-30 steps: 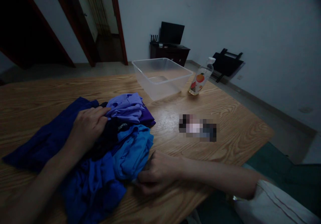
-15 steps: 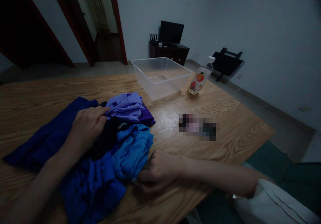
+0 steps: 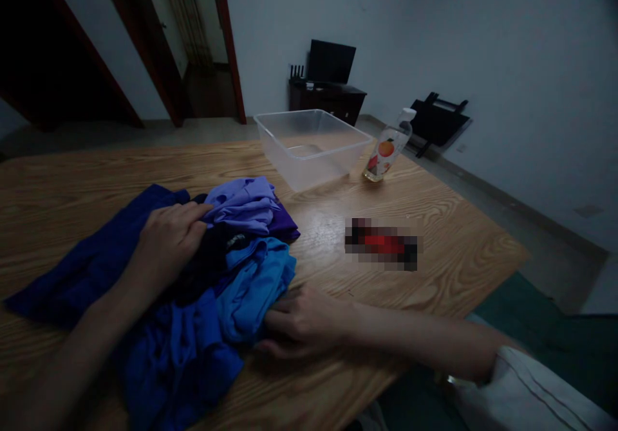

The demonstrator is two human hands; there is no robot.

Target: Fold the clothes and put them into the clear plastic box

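Note:
A heap of crumpled clothes lies on the wooden table: a dark blue garment (image 3: 96, 260), a black one (image 3: 217, 251), a lavender one (image 3: 244, 202), a bright blue one (image 3: 183, 347) and a light blue one (image 3: 261, 283). My left hand (image 3: 171, 238) presses on the heap over the black cloth, its fingers bent together at the lavender garment's edge; the fingertips are partly hidden. At the near right side of the heap, my right hand (image 3: 302, 318) has curled fingers tucked against the light blue garment, gripping its edge. Its thumb rests low by the table.
Behind the heap stands a clear plastic bin (image 3: 309, 164) with a juice bottle (image 3: 386, 151) beside it. A blurred-out red and black item (image 3: 381, 244) lies on the table's (image 3: 449, 244) right part. A green seat (image 3: 535, 341) is at the right edge.
My right hand has shifted slightly, its fingers moving in against the light blue garment and its thumb straightening. My left hand and the heap stay almost the same.

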